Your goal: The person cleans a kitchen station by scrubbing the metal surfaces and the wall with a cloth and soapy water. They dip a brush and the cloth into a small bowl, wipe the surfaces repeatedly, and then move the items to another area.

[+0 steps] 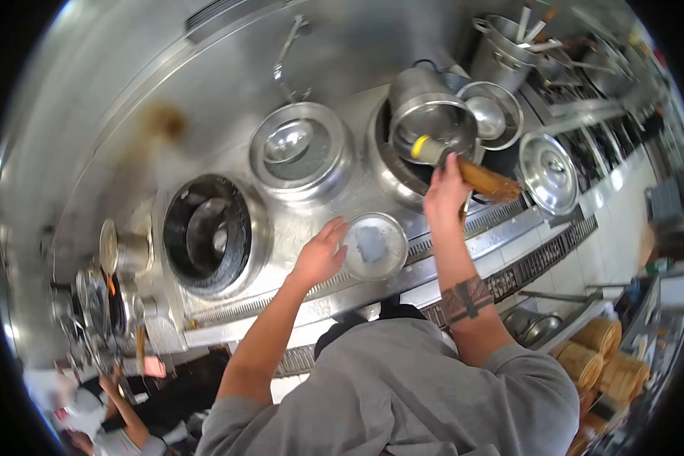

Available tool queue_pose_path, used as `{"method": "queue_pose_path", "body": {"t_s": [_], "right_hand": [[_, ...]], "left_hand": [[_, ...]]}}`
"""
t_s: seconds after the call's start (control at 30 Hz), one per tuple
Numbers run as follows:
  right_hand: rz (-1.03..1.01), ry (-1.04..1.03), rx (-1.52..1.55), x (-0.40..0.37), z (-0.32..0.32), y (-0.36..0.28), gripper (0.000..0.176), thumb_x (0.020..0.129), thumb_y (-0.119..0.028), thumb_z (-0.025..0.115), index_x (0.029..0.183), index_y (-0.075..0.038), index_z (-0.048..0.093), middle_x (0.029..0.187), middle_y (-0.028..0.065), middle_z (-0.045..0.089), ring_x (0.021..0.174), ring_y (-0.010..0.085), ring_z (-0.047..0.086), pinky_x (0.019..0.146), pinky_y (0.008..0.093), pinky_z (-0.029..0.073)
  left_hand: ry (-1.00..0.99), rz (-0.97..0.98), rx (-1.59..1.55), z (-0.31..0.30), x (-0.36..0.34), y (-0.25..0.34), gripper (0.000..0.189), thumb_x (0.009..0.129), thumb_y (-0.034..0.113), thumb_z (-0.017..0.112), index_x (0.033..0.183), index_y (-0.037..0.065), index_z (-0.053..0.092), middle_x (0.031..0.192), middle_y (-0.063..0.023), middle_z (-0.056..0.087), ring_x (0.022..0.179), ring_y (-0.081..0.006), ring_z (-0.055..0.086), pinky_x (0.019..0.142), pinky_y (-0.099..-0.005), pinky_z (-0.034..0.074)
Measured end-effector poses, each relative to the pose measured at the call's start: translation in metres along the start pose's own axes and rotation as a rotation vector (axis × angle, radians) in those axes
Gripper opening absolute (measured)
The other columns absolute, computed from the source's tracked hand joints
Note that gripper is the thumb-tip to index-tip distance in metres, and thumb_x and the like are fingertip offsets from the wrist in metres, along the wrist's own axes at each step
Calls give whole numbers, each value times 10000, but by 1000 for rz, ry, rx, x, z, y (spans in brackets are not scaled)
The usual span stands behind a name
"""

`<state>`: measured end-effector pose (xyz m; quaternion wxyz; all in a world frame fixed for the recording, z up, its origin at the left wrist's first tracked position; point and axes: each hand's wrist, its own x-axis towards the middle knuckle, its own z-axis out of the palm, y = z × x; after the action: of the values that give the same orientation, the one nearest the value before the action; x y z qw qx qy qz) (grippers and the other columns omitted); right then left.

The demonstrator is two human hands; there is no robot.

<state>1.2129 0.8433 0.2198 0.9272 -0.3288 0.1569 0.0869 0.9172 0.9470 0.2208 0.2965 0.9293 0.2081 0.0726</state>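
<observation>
My right hand [446, 196] is wrapped round a bamboo wok brush [488, 182], its frayed brown end pointing right and its yellow-banded end over a tilted steel pot [433, 114]. My left hand [321, 254] has its fingers stretched out, with the fingertips right at the rim of a round shallow metal bowl [388, 268]. A greyish patch shows in the middle of that bowl, which stands on the steel range top near its front edge.
A large blackened wok well [248, 228] is at left, and a round vessel holding a smaller bowl [288, 141] stands behind my left hand. At right are a metal lid [549, 174] and a tall utensil pot [500, 64]. Bamboo steamers [596, 334] sit lower right. Another person's arm [125, 406] shows lower left.
</observation>
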Motion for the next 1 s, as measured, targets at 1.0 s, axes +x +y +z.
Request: {"method": "queue_pose_path", "body": {"t_s": [1.0], "right_hand": [[-617, -1643, -1803, -66, -180, 151, 565, 750, -33, 735, 1289, 10, 572, 1310, 231, 542, 1223, 380, 532, 1062, 464, 448]], "left_hand": [[468, -1059, -157, 18, -372, -121, 306, 944, 138, 629, 1232, 69, 709, 1184, -151, 724, 988, -332, 729, 880, -441, 577]]}}
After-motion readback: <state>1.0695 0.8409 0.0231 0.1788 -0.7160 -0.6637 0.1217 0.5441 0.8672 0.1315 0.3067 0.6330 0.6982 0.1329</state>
